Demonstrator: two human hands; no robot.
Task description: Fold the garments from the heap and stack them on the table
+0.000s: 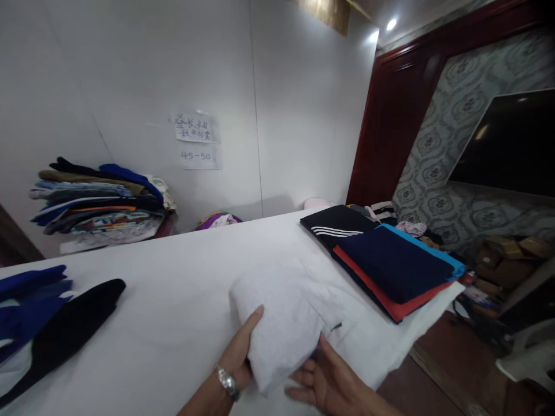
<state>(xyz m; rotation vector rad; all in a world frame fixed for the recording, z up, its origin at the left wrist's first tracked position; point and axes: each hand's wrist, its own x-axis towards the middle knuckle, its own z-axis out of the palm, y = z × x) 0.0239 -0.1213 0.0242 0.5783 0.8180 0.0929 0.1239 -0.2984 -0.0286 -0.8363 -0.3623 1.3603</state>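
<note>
A white cloth garment is bunched into a rough folded bundle above the front of the white table. Its kind cannot be made out; a small dark tab shows at its right edge. My left hand, with a metal watch or bracelet on the wrist, grips the bundle's left side, thumb on top and fingers hidden beneath. At the lower right edge, my right hand has its thumb against the cloth and its fingers curled underneath.
Folded dark clothes, with red and light blue pieces, lie at the right. Blue and black garments lie at the left. A tall clothes stack stands by the white wall panel. Cardboard boxes sit beyond the table's right edge.
</note>
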